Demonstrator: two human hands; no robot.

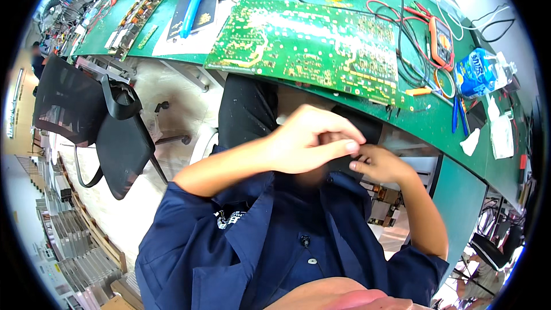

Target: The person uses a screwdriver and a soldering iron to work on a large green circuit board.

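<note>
My left hand (315, 138) is over my lap, just short of the bench edge, its fingers curled toward the thumb. My right hand (373, 162) is just right of it with bent fingers, and their fingertips meet or nearly meet; anything between them is hidden. Beyond both hands, a large green circuit board (304, 51) lies on the green bench (436, 123), reaching its near edge.
A blue tool (194, 8) lies on a mat at the back left. To the right are cables, an orange multimeter (441, 43), a blue package (476, 72) and pliers (459, 115). A black chair (120, 155) stands at my left. A person (37, 60) is at the far left.
</note>
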